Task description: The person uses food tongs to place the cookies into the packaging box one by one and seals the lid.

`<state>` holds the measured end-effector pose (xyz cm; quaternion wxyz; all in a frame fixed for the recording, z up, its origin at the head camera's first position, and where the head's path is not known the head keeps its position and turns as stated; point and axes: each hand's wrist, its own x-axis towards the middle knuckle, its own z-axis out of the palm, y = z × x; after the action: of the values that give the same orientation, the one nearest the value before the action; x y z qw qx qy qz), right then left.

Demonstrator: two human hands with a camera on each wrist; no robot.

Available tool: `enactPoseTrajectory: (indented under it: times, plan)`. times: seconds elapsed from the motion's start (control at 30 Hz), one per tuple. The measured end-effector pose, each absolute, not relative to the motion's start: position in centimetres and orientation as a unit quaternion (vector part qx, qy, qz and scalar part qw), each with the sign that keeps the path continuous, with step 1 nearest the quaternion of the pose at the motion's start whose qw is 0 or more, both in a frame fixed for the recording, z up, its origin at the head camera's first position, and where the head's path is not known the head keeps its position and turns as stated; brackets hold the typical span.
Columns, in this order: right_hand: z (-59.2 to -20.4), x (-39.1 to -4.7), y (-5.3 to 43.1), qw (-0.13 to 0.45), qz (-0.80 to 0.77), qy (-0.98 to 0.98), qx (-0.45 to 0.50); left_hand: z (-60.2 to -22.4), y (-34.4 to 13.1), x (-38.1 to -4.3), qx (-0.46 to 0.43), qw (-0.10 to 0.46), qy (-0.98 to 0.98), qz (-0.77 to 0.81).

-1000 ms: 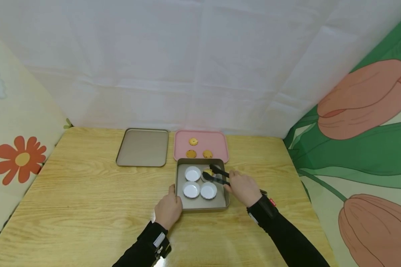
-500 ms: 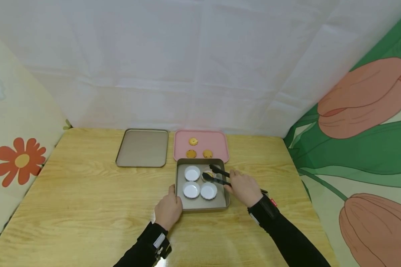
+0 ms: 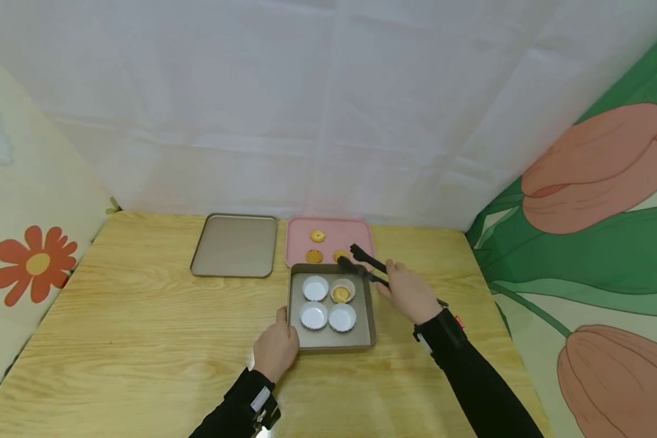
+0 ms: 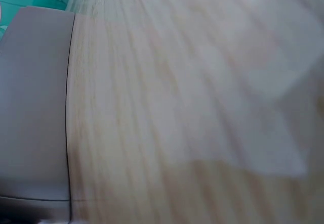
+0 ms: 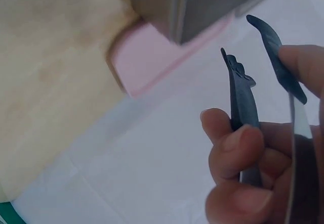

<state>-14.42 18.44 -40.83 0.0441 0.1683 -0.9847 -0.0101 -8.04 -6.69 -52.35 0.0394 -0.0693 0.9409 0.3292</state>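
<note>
My left hand (image 3: 276, 347) grips the left wall of a square metal baking pan (image 3: 365, 319), near its front corner. Inside the pan sit several white fluted baking cups (image 3: 314, 315). The back right cup (image 3: 350, 286) holds a small golden cookie (image 3: 340, 295). My right hand (image 3: 410, 293) holds black tongs (image 5: 244, 105), fingers wrapped round one arm and thumb on the other. Their tips are spread, with nothing between them, over the pan's back right corner. In the left wrist view the pan's outer wall (image 4: 35, 107) shows, but no fingers.
Behind the pan a pink tray (image 3: 353, 234) carries three cookies (image 3: 317, 235); the tongs overlap its front right part. A flat metal tray (image 3: 233, 246) lies to its left. White cloth (image 3: 252, 121) hangs along the wooden table's back edge.
The tongs have lifted away from the back right cup, moving up and to the right, and the cookie now shows in that cup. My left hand stays on the pan.
</note>
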Motion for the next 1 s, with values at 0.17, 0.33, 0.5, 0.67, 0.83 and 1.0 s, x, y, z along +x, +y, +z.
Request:
enactPoseTrajectory:
  times: [0.17,0.33,0.5,0.67,0.83,1.0]
  plan:
    - [-39.6,-17.6,18.4,0.023,-0.001,-0.986,0.167,-52.2,-6.6,-7.9,-0.074,0.037,0.941,0.328]
    - [-39.7,-20.1,17.7,-0.040,-0.011,-0.988,0.146,-52.4,-6.3,-7.6,-0.074,0.040,0.941,0.327]
    - [-41.0,-21.6,17.1,-0.087,-0.059,-0.985,0.139,-52.4,-6.1,-7.5,-0.073,0.034,0.943,0.324]
    - [-41.9,-22.1,16.6,-0.097,-0.086,-0.981,0.143,-52.3,-6.2,-7.6,-0.071,0.031,0.944,0.320]
    - [-41.7,-22.1,16.1,-0.102,-0.086,-0.980,0.148,-52.2,-6.4,-7.7,-0.076,0.031,0.944,0.319]
    - [-41.5,-22.2,15.9,-0.104,-0.081,-0.979,0.155,-52.2,-6.5,-7.8,-0.076,0.029,0.944,0.318]
